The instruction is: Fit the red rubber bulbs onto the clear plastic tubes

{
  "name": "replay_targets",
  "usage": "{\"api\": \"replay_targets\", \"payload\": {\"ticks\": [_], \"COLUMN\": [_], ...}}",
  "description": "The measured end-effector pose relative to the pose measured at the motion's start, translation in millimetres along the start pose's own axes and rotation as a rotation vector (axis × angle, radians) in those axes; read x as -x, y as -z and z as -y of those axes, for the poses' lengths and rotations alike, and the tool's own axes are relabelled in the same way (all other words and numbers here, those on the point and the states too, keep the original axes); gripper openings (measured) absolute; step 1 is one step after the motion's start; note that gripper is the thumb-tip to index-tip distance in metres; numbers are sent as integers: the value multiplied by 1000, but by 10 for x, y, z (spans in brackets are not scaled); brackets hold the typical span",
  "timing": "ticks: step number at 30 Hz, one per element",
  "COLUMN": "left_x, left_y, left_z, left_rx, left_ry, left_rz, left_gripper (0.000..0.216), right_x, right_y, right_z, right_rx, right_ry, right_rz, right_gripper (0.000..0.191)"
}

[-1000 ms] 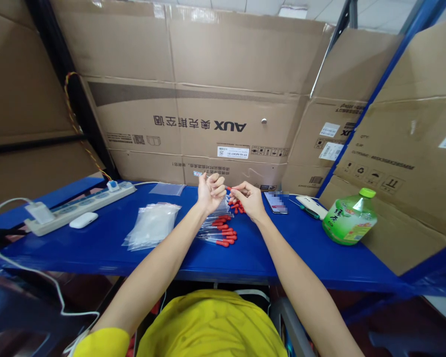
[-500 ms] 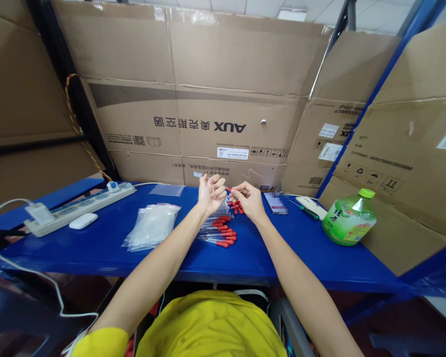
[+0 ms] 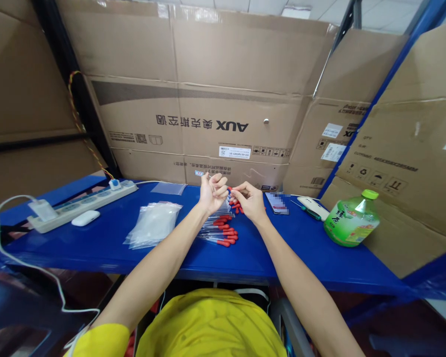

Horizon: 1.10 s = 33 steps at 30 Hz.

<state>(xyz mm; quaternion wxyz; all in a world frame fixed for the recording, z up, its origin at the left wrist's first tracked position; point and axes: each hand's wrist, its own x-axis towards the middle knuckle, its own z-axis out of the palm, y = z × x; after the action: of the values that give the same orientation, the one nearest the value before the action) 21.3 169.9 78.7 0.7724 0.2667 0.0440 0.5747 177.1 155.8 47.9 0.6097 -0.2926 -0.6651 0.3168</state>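
Note:
My left hand [image 3: 213,193] is closed, its fingers curled round a thin glass dropper tube that is mostly hidden. In my right hand [image 3: 248,199], thumb and fingertips pinch a red rubber bulb [image 3: 229,189] at the tube's end, close beside the left fingers. Below the hands, on the blue table [image 3: 245,260], lies a pile of glass droppers [image 3: 226,233] with red bulbs pointing right. Several loose red bulbs [image 3: 238,207] lie under my right hand, partly covered by it.
Clear plastic bags [image 3: 154,224] are stacked left of the droppers, with another flat bag [image 3: 168,188] behind. A power strip [image 3: 82,206] and white case [image 3: 85,218] lie at left. At right are a phone [image 3: 277,203], a green-handled tool [image 3: 312,213] and a green bottle [image 3: 351,220]. Cardboard [image 3: 208,99] stands behind.
The camera view has shifted slightly, so the scene sits a little to the right. Both hands keep nearly the same pose on the dropper and bulb.

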Motion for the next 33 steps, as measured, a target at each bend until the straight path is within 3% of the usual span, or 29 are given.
{"api": "replay_targets", "payload": {"ticks": [22,27,33], "left_x": [12,11,-53], "left_y": [-34,-60,-9], "left_z": [17,-14,-13], "left_rx": [-21,-90,-262], "left_ry": [-2,-24,-68], "left_rz": [15,30,-103], "left_gripper": [47,53,46], "right_x": [18,15,-12], "right_y": [-26,-17,22], "right_z": [28,58,60], "right_rx": [137,272,296], "right_ry": [100,149,174], "right_rz": [-30,-57,-67], "right_gripper": [24,21,17]}}
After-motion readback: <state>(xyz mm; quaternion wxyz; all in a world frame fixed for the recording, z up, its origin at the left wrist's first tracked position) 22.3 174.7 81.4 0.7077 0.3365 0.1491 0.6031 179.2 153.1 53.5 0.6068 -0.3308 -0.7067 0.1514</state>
